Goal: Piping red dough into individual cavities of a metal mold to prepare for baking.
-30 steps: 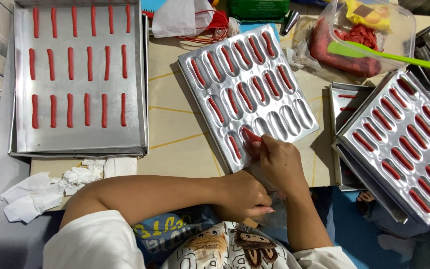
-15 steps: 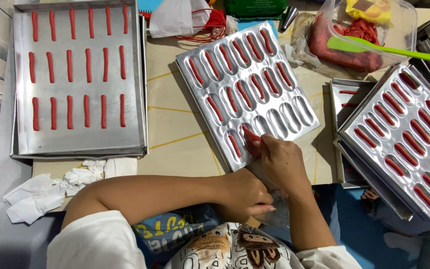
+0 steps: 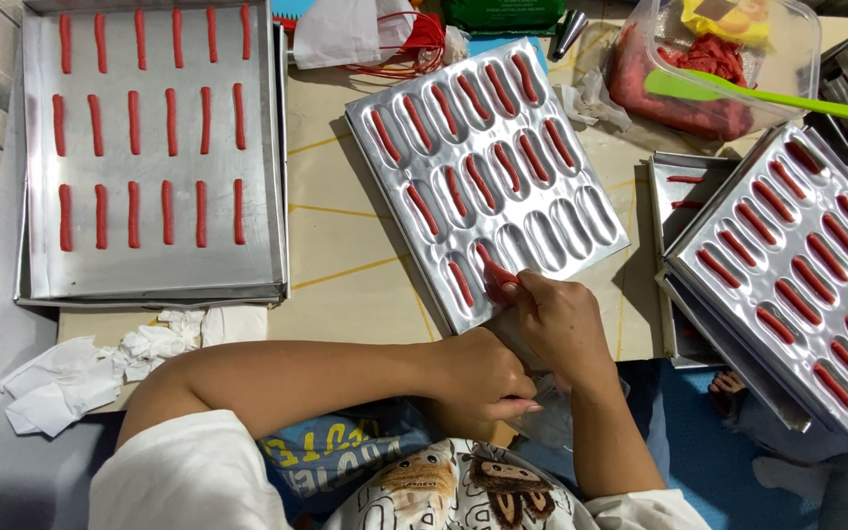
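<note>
Silver mould tray (image 3: 532, 157) sits tilted on the table, most oval wells piped with red paste, a few empty.

Red-tipped piping bag (image 3: 499, 280) over mould tray (image 3: 488, 177)

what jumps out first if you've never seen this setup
The rows of red strips: on the flat tray at left and in the moulded tray at centre. At that tray's near edge, the right hand pipes red paste from a bag whose end the left hand grips.
</note>
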